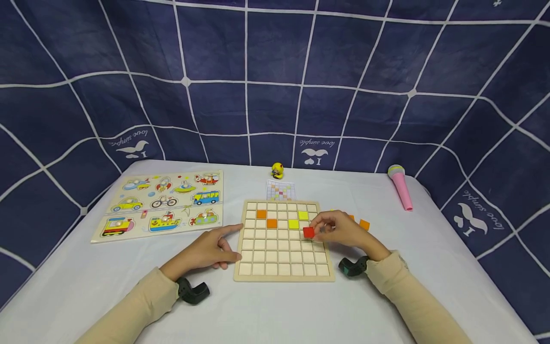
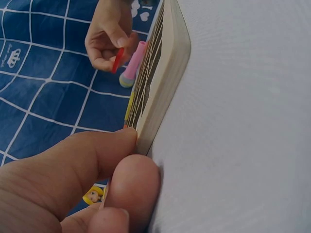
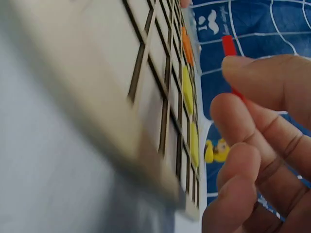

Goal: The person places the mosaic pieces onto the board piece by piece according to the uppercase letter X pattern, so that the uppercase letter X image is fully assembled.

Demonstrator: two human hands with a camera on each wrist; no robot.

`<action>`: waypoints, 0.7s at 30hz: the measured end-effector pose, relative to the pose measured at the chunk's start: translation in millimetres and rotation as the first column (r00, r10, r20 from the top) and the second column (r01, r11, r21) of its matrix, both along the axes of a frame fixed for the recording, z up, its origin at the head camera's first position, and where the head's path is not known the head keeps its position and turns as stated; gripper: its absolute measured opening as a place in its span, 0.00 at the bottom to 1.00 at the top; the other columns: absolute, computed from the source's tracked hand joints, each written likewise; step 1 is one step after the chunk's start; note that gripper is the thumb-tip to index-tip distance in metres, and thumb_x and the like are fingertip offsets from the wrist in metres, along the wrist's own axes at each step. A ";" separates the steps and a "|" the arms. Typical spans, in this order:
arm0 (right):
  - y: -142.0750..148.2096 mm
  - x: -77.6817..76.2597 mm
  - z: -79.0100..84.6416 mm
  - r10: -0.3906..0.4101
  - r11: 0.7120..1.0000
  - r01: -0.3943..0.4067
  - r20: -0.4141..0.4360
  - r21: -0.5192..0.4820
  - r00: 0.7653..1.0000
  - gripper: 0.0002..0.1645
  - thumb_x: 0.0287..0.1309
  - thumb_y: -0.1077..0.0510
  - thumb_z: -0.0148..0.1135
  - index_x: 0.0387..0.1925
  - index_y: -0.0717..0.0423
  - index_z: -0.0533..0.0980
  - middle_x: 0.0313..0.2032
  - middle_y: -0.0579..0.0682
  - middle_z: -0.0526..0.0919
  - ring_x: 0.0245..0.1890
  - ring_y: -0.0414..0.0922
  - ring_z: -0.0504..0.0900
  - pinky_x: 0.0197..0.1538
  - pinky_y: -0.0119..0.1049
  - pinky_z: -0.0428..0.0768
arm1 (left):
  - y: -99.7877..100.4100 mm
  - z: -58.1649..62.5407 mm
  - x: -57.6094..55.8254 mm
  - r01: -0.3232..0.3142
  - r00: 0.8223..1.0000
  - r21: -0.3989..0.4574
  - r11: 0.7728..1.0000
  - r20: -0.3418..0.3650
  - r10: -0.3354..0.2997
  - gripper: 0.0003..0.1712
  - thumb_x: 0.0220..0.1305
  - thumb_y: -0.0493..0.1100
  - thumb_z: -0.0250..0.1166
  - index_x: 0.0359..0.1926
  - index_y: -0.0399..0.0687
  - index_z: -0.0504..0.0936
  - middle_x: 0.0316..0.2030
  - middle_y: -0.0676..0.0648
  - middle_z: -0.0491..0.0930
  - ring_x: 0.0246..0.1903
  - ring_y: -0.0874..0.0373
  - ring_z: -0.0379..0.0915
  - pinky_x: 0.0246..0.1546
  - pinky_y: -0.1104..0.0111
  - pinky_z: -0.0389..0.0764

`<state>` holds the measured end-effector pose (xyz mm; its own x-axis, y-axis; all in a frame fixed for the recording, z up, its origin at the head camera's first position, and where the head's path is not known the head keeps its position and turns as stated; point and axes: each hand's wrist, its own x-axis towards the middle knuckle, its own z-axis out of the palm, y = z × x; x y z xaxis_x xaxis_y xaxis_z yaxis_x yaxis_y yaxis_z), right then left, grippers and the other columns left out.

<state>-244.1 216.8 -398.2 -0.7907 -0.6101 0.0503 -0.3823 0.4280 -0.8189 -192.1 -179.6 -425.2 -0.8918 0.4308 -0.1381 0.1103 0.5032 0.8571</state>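
Observation:
A wooden grid board [image 1: 283, 278] lies on the white table. Two orange tiles [image 1: 271, 223] and two yellow tiles [image 1: 293, 224] sit in its upper cells, in slanting pairs. Between thumb and fingertips, my right hand [image 1: 341, 229] pinches a red square tile [image 1: 308, 232] over the right part of the grid. The right wrist view shows this red tile [image 3: 228, 45] held up off the board's surface. At the board's left edge, my left hand [image 1: 208, 249] rests with index finger stretched out and thumb spread, both tips right at the rim [image 2: 163, 92].
Several loose tiles [image 1: 364, 224] lie beyond my right hand, partly hidden by it. Behind the board are a pattern card [image 1: 281, 191] and a small yellow figurine [image 1: 277, 170]. A vehicle puzzle board [image 1: 163, 191] lies at left, a pink toy microphone [image 1: 401, 191] at right.

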 end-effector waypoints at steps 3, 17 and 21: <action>-7.9 -1.1 0.8 0.007 1.000 -0.007 0.000 0.026 1.000 0.13 0.59 0.68 0.76 0.46 0.64 0.85 0.34 0.47 0.87 0.30 0.40 0.74 0.35 0.29 0.71 | -0.5 -0.4 0.2 0.000 1.000 -0.004 1.000 0.004 0.000 0.50 0.64 0.41 0.80 0.81 0.37 0.65 0.25 0.48 0.83 0.20 0.58 0.81 0.20 0.69 0.80; -42.1 -4.4 0.9 -0.015 0.994 0.019 -0.037 0.112 0.999 0.09 0.58 0.67 0.77 0.41 0.60 0.86 0.30 0.41 0.86 0.26 0.39 0.73 0.33 0.29 0.71 | -1.4 -0.5 -0.2 0.004 1.000 -0.006 1.000 0.000 -0.004 0.50 0.64 0.42 0.80 0.81 0.37 0.66 0.24 0.49 0.83 0.19 0.58 0.80 0.20 0.69 0.79; -51.3 -3.9 1.2 -0.025 0.989 0.030 -0.036 0.145 0.999 0.10 0.57 0.65 0.78 0.41 0.59 0.86 0.29 0.40 0.86 0.24 0.38 0.72 0.33 0.30 0.71 | -1.3 -0.3 0.3 0.005 1.000 -0.001 1.000 0.003 -0.005 0.50 0.64 0.42 0.80 0.81 0.37 0.66 0.23 0.49 0.83 0.19 0.58 0.80 0.20 0.69 0.79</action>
<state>-248.0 165.5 -397.0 -0.8064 -0.5913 -0.0104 -0.3953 0.5521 -0.7341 -191.8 -180.9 -425.4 -0.8893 0.4348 -0.1415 0.1099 0.5037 0.8568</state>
